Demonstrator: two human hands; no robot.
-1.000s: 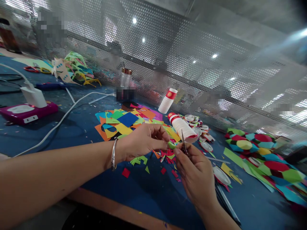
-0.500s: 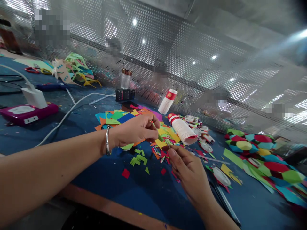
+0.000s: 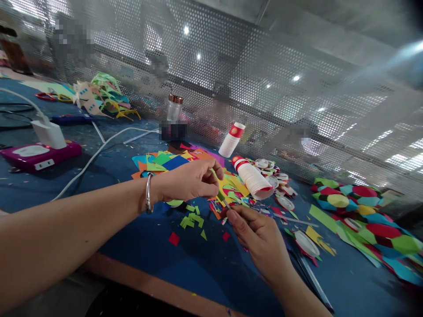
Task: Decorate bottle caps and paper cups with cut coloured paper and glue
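Above the paper scraps, my left hand (image 3: pixel 198 178) has thumb and fingers curled in a pinch on a small yellow-green piece of paper (image 3: pixel 220 196). My right hand (image 3: pixel 247 229) pinches a thin pale strip (image 3: pixel 228 204) whose tip meets the green piece; its exact kind is too small to tell. Beneath and behind both hands spreads a pile of coloured paper scraps (image 3: pixel 175 163). Small green paper pieces (image 3: pixel 191 220) and a red square (image 3: pixel 174 239) lie on the blue table (image 3: pixel 198 273) in front.
Stacks of paper cups, one standing (image 3: pixel 231 140) and one lying (image 3: pixel 253 178), are behind my hands. Patchwork paper shapes (image 3: pixel 385 231) lie right. On the left are a purple power strip (image 3: pixel 41 156), a white cable (image 3: pixel 92 154) and scissors (image 3: pixel 54 97). A jar (image 3: pixel 174 108) stands before the mesh screen.
My right hand has moved slightly left and closer to my left hand, its pale strip now meeting the green piece. My left hand has barely moved.
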